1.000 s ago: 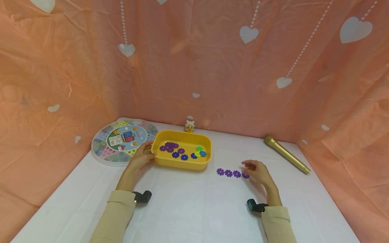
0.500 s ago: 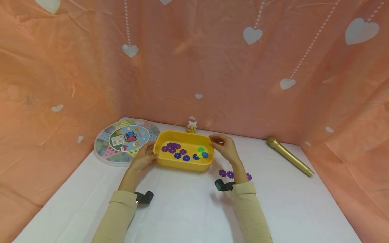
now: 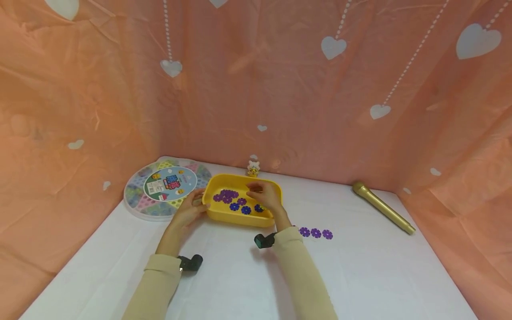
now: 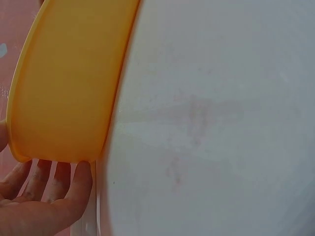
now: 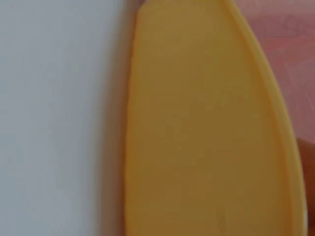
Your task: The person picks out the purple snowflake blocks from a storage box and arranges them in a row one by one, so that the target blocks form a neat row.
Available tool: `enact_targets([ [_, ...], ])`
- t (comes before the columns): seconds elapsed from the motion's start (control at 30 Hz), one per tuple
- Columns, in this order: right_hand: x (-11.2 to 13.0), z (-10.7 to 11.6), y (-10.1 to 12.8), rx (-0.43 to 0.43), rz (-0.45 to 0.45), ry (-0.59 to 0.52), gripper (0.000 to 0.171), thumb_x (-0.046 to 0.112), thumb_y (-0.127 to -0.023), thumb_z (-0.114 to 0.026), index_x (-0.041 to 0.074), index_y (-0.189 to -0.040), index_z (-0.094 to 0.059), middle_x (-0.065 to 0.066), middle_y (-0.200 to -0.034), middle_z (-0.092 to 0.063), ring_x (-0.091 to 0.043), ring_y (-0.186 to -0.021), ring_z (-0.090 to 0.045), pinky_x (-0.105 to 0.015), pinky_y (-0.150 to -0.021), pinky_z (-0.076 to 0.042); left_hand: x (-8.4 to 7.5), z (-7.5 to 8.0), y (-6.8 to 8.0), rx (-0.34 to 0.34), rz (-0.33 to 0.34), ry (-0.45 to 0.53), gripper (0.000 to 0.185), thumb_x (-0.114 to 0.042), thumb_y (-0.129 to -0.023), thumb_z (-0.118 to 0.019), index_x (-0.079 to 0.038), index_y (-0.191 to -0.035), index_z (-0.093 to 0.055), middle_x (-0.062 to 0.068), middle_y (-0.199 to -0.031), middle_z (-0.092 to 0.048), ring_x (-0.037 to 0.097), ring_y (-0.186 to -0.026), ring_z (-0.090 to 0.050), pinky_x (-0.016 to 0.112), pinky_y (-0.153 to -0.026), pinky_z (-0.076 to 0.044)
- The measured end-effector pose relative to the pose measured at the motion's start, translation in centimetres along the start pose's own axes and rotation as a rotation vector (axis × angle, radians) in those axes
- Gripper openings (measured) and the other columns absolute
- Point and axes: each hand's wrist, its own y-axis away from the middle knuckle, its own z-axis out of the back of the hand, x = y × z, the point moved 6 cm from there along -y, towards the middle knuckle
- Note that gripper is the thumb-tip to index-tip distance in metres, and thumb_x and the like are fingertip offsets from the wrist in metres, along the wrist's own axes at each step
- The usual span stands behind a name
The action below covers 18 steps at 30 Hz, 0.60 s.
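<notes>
From the head camera, the right hand (image 3: 266, 198) has left the row of purple flower-shaped plastic discs (image 3: 316, 233) on the white table (image 3: 372, 275) and now hovers inside the yellow rectangular plastic tray (image 3: 234, 217), fingers curled over the purple and blue discs there; whether it pinches one I cannot tell. That suggests another disc is being fetched for the row. The left hand (image 3: 191, 209) grips the tray's left end. A round patterned game box (image 3: 160, 189), a gold microphone (image 3: 382, 207) and a small figurine (image 3: 253, 168) sit before peach heart-printed drapes. The left wrist view shows fingers (image 4: 47, 196) under the tray's rim. The right wrist view shows only the tray's blurred outer wall (image 5: 197, 137).
</notes>
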Motion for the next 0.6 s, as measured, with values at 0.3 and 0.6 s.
enact_targets([
  [0.3,-0.6,-2.5,-0.2,0.066,-0.008,0.129,0.025,0.003,-0.087,-0.062,-0.002,-0.111,-0.063,-0.017,-0.112,-0.062,-0.03,-0.104,-0.056,-0.04,-0.094,-0.047,-0.1,-0.3,0.0,0.003,-0.009,0.006,0.063,0.005,-0.09,-0.049,-0.005,-0.146,-0.022,0.022,-0.147,-0.022,0.035,-0.126,-0.035,0.044,-0.106,-0.035],
  [0.6,-0.1,-4.7,-0.5,0.257,0.259,0.498,0.032,-0.002,-0.085,-0.061,-0.004,-0.116,-0.062,-0.018,-0.112,-0.061,-0.031,-0.106,-0.054,-0.04,-0.097,-0.043,0.1,0.0,0.0,0.0,-0.015,-0.04,0.063,0.004,-0.09,-0.05,-0.004,-0.146,-0.023,0.023,-0.147,-0.024,0.038,-0.127,-0.035,0.045,-0.105,-0.036],
])
